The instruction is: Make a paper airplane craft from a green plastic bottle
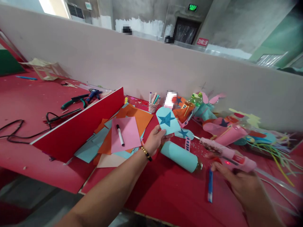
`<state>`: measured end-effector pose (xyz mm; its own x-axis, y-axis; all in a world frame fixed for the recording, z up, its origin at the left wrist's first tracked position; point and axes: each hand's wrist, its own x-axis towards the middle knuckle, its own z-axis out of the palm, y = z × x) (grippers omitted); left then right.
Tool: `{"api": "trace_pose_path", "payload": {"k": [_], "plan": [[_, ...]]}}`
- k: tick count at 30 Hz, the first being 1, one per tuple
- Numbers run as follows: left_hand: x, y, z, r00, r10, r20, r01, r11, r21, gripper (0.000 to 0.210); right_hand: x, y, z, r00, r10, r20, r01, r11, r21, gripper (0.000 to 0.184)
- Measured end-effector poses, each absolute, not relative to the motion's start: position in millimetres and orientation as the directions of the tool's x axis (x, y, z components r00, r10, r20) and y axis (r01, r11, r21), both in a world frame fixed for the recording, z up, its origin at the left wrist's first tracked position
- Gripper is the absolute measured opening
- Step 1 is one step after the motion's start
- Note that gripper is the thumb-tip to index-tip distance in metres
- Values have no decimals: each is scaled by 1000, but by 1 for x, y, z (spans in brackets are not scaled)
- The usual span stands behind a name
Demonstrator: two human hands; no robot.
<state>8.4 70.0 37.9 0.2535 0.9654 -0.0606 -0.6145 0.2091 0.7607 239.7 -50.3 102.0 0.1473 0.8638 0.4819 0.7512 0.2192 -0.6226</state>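
Note:
My left hand (156, 137) pinches a light blue paper piece (174, 125) with a rounded edge and a dark blue star on it. In my right hand (233, 176) is a pink hot glue gun (227, 154), its red light lit and its nozzle pointing left toward the paper. A bottle wrapped in light blue paper (181, 156) lies on its side between my hands. Behind it rest a second light blue piece with a star (183, 133) and a pink strip with dark dots (187, 144). A blue-and-white stick-like item (210, 186) lies below the glue gun.
Coloured paper sheets (144, 116) and a marker (120, 135) lie at left beside a red divider (90, 123). Beyond it are pliers (73, 101) and a black cord (14, 134). A pen cup (152, 107) and paper-and-bottle crafts (208, 110) stand along the white partition (151, 66).

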Motion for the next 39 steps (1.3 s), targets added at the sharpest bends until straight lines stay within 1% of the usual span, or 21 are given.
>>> {"api": "trace_pose_path", "payload": {"k": [4,7,9,12,15,21,27,29,32,35,39], "plan": [[11,68,36,240,969,-62,-632,204,748,26,210,-43,87,58,915,400,742,228,-630,26],[13,67,35,214,973,-84,-651,206,731,25,199,-40,70,21,911,412,768,250,-590,25],[14,67,34,200,976,-91,-675,204,709,25,194,-39,63,5,907,420,773,263,-577,28],[16,67,33,178,979,-104,-722,201,662,25,188,-39,58,-6,904,428,755,284,-591,33],[16,67,31,139,982,-128,-753,188,630,27,183,-38,57,3,903,430,722,296,-626,31],[13,70,31,120,985,-126,-761,173,625,35,183,-34,52,10,905,425,708,293,-642,30],[10,71,33,165,973,-159,-766,228,601,33,182,-33,53,-16,876,483,767,320,-555,27],[10,70,35,193,970,-148,-771,243,588,30,180,-32,55,-21,871,492,786,319,-530,28],[10,67,39,229,966,-118,-767,254,589,25,178,-31,59,-53,862,504,827,320,-461,31],[11,65,42,245,965,-92,-751,249,612,25,175,-31,61,-98,850,517,848,343,-404,31],[12,64,42,226,971,-78,-754,225,617,27,173,-30,63,-126,853,506,861,348,-372,31]]}}
